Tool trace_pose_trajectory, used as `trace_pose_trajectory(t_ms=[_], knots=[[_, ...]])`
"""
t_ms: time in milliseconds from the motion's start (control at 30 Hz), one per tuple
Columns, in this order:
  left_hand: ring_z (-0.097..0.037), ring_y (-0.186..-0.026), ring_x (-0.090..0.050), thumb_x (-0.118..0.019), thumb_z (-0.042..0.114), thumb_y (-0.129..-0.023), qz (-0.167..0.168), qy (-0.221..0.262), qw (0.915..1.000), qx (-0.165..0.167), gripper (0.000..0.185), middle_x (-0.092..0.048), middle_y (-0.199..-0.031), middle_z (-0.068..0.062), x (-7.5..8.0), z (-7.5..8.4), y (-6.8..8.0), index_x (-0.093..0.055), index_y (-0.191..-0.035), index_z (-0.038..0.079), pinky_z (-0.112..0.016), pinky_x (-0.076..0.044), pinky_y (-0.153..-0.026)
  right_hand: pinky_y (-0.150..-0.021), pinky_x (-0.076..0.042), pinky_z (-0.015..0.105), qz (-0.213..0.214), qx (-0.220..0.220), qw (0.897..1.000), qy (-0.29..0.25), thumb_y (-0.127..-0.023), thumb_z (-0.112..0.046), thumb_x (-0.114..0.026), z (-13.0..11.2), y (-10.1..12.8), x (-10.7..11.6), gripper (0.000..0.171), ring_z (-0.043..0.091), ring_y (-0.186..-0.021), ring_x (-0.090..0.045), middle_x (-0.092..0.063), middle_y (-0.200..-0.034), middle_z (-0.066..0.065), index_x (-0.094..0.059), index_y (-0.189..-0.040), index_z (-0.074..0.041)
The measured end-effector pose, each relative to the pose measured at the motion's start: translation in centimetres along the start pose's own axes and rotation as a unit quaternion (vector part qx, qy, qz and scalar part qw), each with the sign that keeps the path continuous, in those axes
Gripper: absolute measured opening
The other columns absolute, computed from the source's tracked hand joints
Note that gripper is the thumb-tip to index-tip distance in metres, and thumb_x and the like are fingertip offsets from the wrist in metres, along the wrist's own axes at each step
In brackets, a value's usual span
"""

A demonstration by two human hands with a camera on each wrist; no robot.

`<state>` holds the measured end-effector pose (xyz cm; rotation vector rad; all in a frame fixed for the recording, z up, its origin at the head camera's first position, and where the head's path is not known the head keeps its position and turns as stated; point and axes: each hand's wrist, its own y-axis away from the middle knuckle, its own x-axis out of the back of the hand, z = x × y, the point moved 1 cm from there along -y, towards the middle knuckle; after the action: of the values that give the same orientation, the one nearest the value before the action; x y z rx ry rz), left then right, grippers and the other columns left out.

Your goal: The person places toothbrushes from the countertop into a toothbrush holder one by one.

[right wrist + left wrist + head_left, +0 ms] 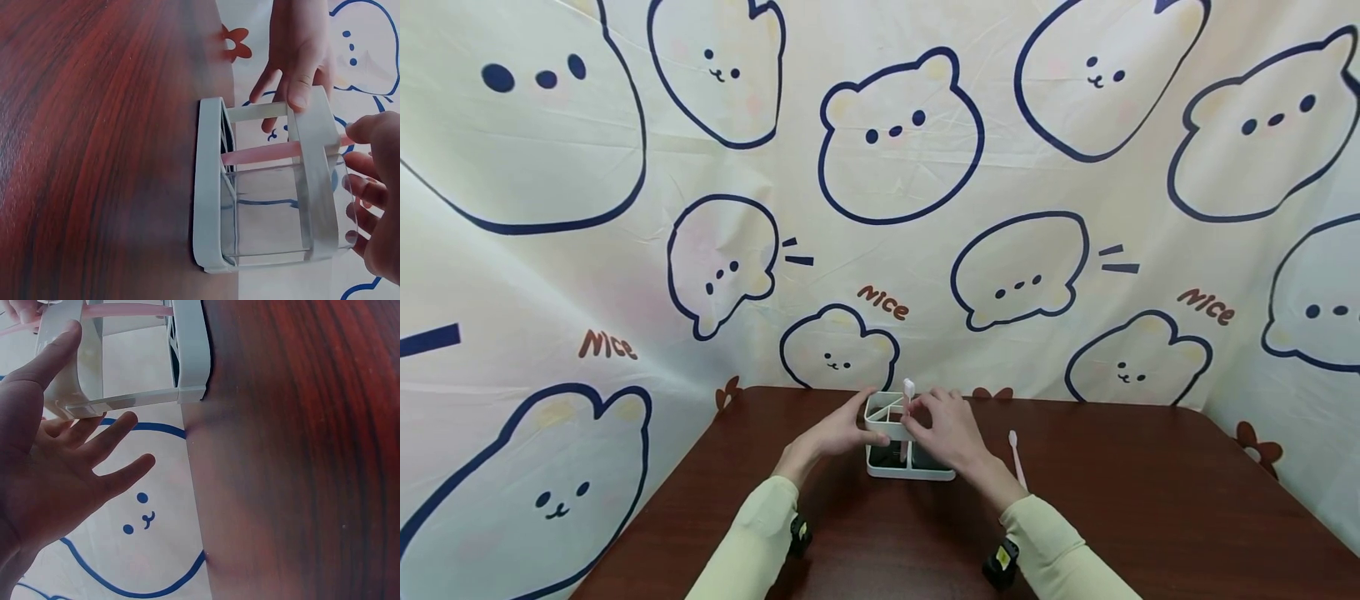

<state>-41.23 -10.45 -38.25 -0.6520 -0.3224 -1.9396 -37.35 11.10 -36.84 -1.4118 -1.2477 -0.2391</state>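
1. Organizer (887,417): one, white frame with clear walls, standing near the far edge of the table (1150,517), just in front of the bear-print cloth (895,142). I see it between the two hands, both in contact with its upper rim.
2. Left hand (838,432): one, at the organizer's left side. On the left wrist view the thumb lies against the white rim band and the other fingers (106,434) are spread and straight beside the clear wall; nothing is clasped. I log it as flat and splayed, steadying only.
3. Right hand (943,429): one, at the organizer's right side and over its top. Its fingertips are drawn together around the pink stem at rim level, pinching it. On the right wrist view the remaining fingers (365,190) curl against the clear wall.
4. Toothbrush in organizer (908,400): one, pink stem, pale head. Long axis roughly vertical; head points up, clear of the rim, lower end down inside a compartment. I cannot tell whether that end touches the base. On the right wrist view the stem (262,153) runs from the base side toward the rim.
5. Loose toothbrush (1017,458): one, lying flat on the table to the right of the right hand, apart from the organizer. Long axis runs near to far, head at the far end. Neither hand touches it.
6. Count: toothbrushes two, organizers one, hands two.
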Motion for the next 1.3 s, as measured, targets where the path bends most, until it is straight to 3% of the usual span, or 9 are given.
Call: trace_pose_trajectory(t_ms=[167,600,767,1000,1300], knots=[[-0.029,-0.126,-0.048,-0.079,0.031,-0.085,0.004,0.002,1.0,-0.002,0.086,-0.044,-0.148,-0.01,0.1,0.1,0.1,-0.028,-0.154,0.024,-0.061,-0.036,-0.111,-0.082,-0.046,0.041,0.002,0.001,1.0,-0.014,-0.089,-0.033,-0.072,0.3,0.1,0.6,0.019,0.023,-0.091,-0.052,-0.066,-0.1,0.002,-0.076,-0.1,-0.017],[-0.032,-0.134,-0.042,-0.079,0.033,-0.084,0.012,-0.01,0.9998,0.013,0.091,-0.036,-0.156,-0.01,0.0,0.0,0.2,-0.024,-0.156,0.025,-0.065,-0.032,-0.112,-0.078,-0.042,0.036,0.011,-0.044,0.997,-0.068,-0.089,-0.026,-0.073,1.3,0.8,2.5,0.013,0.023,-0.092,-0.052,-0.064,-0.097,0.002,-0.075,-0.097,-0.015],[-0.03,-0.134,-0.042,-0.079,0.032,-0.085,0.01,-0.01,0.9999,0.007,0.089,-0.037,-0.155,-0.008,0.0,0.2,0.3,-0.025,-0.155,0.027,-0.063,-0.031,-0.113,-0.074,-0.04,0.033,0.019,-0.044,0.996,-0.07,-0.09,-0.026,-0.073,1.7,1.0,3.1,0.013,0.023,-0.086,-0.052,-0.065,-0.093,0.002,-0.074,-0.096,-0.015],[-0.03,-0.133,-0.043,-0.08,0.031,-0.084,0.014,-0.013,0.9998,0.007,0.089,-0.039,-0.153,-0.009,0.2,0.1,0.2,-0.026,-0.155,0.025,-0.063,-0.03,-0.114,-0.08,-0.043,0.037,0.021,-0.055,0.996,-0.073,-0.09,-0.025,-0.072,2.7,1.2,3.9,0.013,0.022,-0.091,-0.053,-0.069,-0.097,0.004,-0.075,-0.095,-0.014],[-0.031,-0.134,-0.043,-0.081,0.034,-0.083,0.015,-0.017,0.9997,0.009,0.091,-0.037,-0.155,-0.009,0.0,-0.1,0.1,-0.026,-0.155,0.026,-0.066,-0.03,-0.112,-0.08,-0.043,0.035,-0.007,-0.068,0.996,-0.063,-0.091,-0.027,-0.072,4.2,1.9,4.5,0.012,0.018,-0.088,-0.053,-0.068,-0.095,0.001,-0.074,-0.095,-0.015]])
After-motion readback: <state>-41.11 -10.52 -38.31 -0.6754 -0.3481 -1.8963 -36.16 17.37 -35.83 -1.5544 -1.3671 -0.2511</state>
